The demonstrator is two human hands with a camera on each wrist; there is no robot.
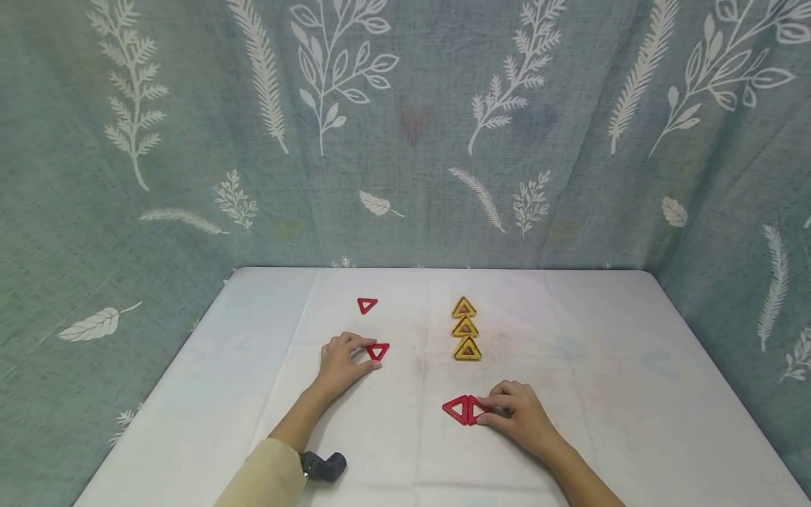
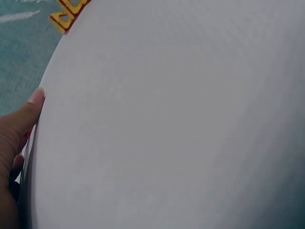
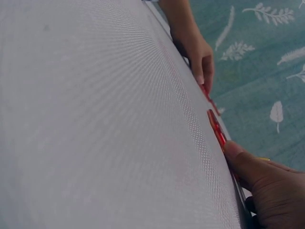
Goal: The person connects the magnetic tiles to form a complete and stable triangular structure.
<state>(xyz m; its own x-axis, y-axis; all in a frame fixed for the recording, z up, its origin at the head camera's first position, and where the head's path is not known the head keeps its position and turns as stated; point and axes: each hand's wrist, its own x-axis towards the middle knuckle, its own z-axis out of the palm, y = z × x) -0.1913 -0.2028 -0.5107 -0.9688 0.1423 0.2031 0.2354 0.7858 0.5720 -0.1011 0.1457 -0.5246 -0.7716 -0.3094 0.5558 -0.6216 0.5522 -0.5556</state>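
In the head view my left hand (image 1: 342,365) pinches a small red triangle (image 1: 378,351) between thumb and index finger, at the left-middle of the table. Nearer the front, my right hand (image 1: 518,415) grips another red triangle (image 1: 476,410) by its right corner. That piece lies side against side with a further red triangle (image 1: 456,409), the two forming a diamond. The left wrist view catches only part of the left hand (image 2: 19,124). In the right wrist view the right hand (image 3: 267,186) holds its red piece near the table surface.
Three yellow triangles (image 1: 467,349) stand in a column at the back middle of the white table (image 1: 633,394). One loose red triangle (image 1: 367,305) lies at the back left. A dark device (image 1: 324,466) sits at the left wrist. Leaf-printed cloth (image 1: 405,176) hangs behind.
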